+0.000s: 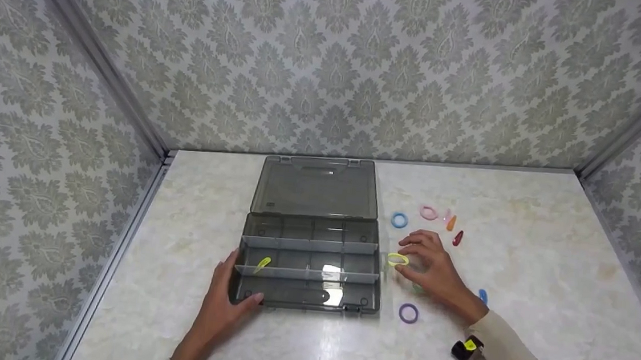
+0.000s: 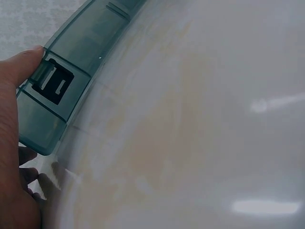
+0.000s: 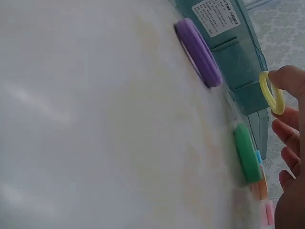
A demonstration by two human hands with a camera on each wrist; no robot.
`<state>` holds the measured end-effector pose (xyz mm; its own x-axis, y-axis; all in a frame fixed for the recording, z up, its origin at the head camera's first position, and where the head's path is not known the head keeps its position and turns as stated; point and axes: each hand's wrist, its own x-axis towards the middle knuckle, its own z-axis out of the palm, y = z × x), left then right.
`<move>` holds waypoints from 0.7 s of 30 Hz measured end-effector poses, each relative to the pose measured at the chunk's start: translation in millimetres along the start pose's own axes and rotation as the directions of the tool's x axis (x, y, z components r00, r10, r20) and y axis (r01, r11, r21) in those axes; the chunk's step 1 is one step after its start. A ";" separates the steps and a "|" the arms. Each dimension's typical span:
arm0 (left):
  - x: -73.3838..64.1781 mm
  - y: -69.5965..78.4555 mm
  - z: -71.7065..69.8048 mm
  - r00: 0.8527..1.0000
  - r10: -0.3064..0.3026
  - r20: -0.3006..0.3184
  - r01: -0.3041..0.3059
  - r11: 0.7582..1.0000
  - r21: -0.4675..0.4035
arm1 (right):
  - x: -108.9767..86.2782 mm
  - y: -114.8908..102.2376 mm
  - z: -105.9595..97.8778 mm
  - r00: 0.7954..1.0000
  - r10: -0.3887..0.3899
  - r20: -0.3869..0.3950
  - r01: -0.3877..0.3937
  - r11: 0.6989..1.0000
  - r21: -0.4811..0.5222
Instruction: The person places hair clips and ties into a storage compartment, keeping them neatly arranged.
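A grey see-through compartment box (image 1: 299, 301) lies on the table with its lid (image 1: 317, 191) swung back. My left hand (image 1: 224, 298) grips its front left corner, thumb on the front edge beside the fingers along the side; the left wrist view shows the thumb near a dark latch (image 2: 59, 83). Just off the box's right side, my right hand (image 1: 433, 269) pinches a yellow hair tie (image 3: 265, 90) between thumb and fingertips. Inside the box, a yellow-green hair clip (image 1: 262, 265) rests in the middle row at left. A green hair tie (image 3: 247, 152) lies below the right hand.
A purple hair tie (image 3: 198, 52) lies near the box's front right corner. Behind the right hand are a blue hair tie (image 1: 400, 212), a pink hair tie (image 1: 423, 212), an orange clip (image 1: 451, 223) and a red clip (image 1: 458, 238). A blue clip (image 1: 483, 296) sits by the right wrist.
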<state>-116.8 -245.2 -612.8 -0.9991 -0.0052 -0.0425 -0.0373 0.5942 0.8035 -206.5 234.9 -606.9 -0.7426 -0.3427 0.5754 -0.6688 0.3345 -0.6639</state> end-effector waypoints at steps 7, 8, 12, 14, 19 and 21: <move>-0.1 -3.2 -0.2 0.999 0.047 -0.018 -0.047 0.999 -0.006 | 11.9 -15.7 -5.1 0.997 -0.060 -0.043 0.060 0.998 -0.005; 0.2 -3.3 0.1 0.999 0.051 -0.020 -0.051 0.999 -0.007 | 13.3 -19.1 -6.6 0.997 -0.067 -0.047 0.067 0.998 0.000; -1.4 -0.2 0.3 1.000 0.026 -0.003 -0.027 1.000 -0.009 | 17.5 -22.9 -12.5 0.993 -0.100 -0.066 0.100 0.995 -0.013; -2.2 1.5 0.2 1.000 0.012 0.002 -0.012 1.000 -0.008 | 18.0 -15.5 -14.8 0.992 -0.109 -0.068 0.108 0.994 -0.022; -2.0 3.1 -0.7 1.000 0.004 0.003 -0.004 1.000 -0.009 | 22.1 -2.4 -18.6 0.997 -0.070 -0.023 0.069 0.997 -0.017; -1.8 3.2 -0.9 1.000 0.001 0.005 -0.001 1.000 -0.009 | 26.4 -6.4 -19.1 0.999 -0.038 0.003 0.038 0.999 -0.012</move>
<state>-115.1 -244.0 -609.6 -0.9990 -0.0010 -0.0448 -0.0368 0.5869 0.8088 -222.5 240.5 -578.3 -0.7164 -0.3580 0.5988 -0.6971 0.3318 -0.6356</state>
